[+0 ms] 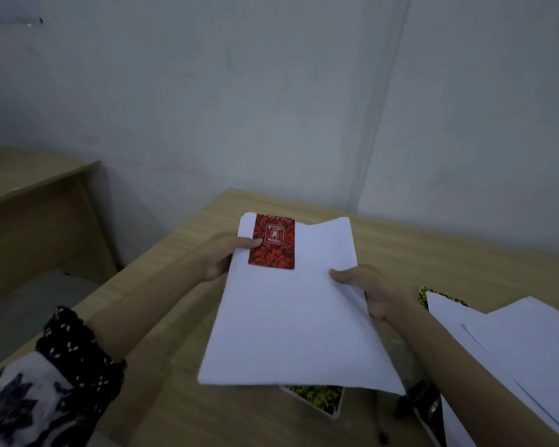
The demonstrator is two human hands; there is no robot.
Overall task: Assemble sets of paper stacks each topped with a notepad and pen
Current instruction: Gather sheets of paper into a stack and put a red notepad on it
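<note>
Fingers of both hands clamp a white paper stack (291, 314) above the wooden desk (433, 253): the left hand (221, 256) thumb pins a red notepad (271, 241) onto its far left corner, and the right hand (367, 290) pinches the right edge. Beneath the stack's near edge a yellow-patterned notepad (317, 398) and a dark pen (381, 421) peek out. Right of the right hand lie loose sheets (513, 343) covering another yellow notepad (424, 296).

This looks like a plain office: two light wood-laminate desks (400, 253) (29, 175) stand against bare grey-white walls (239, 91), with loose white paper sheets (513, 343).
</note>
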